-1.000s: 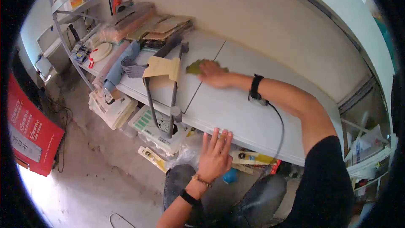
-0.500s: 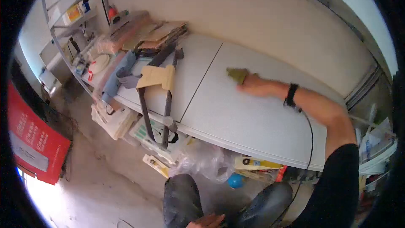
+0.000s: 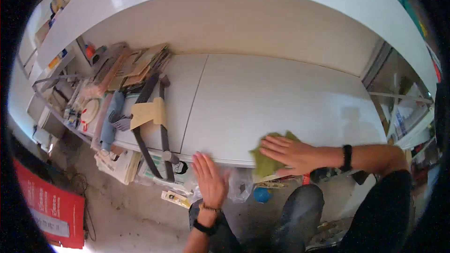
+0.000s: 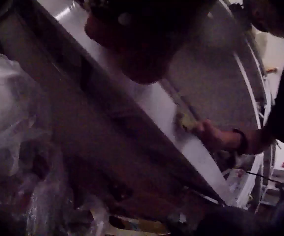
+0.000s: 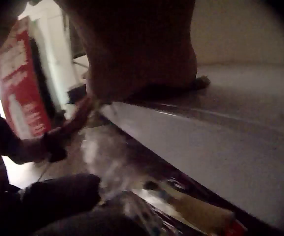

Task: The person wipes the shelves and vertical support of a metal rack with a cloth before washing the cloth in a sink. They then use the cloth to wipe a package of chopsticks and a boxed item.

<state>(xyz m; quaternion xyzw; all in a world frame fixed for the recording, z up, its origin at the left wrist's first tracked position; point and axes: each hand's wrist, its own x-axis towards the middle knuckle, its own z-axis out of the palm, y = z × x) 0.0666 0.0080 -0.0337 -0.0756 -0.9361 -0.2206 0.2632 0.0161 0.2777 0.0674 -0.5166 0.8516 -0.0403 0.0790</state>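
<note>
While the legs (image 3: 302, 213) sit nearest, under the table's (image 3: 281, 98) front edge, the left hand (image 3: 212, 185) is raised just by that edge; its grip is spread loose, fingers fairly straight, nothing held; whether the fingertips touch the edge, cannot tell; right hand (image 3: 300, 155) lies flat on the green cloth (image 3: 267, 163), grip unclenched, fingers extended over it, pressing rather than pinching; cloth is at the front edge of the table, right of the left hand, part of it hanging over.

Below the edge, between the two hands, a clear plastic bag (image 3: 240, 185), with a blue ball (image 3: 263, 195) just beside it; red sign (image 3: 51, 206) stands far off to the left, on the floor (image 3: 126, 225) side.

On the table's left part, a dark frame (image 3: 165, 152) sticks out past the front edge, tan piece (image 3: 144, 115) across it; blue roll (image 3: 108, 126) beside it; behind, stacked cardboard (image 3: 143, 65), near the wall (image 3: 243, 23).
</note>
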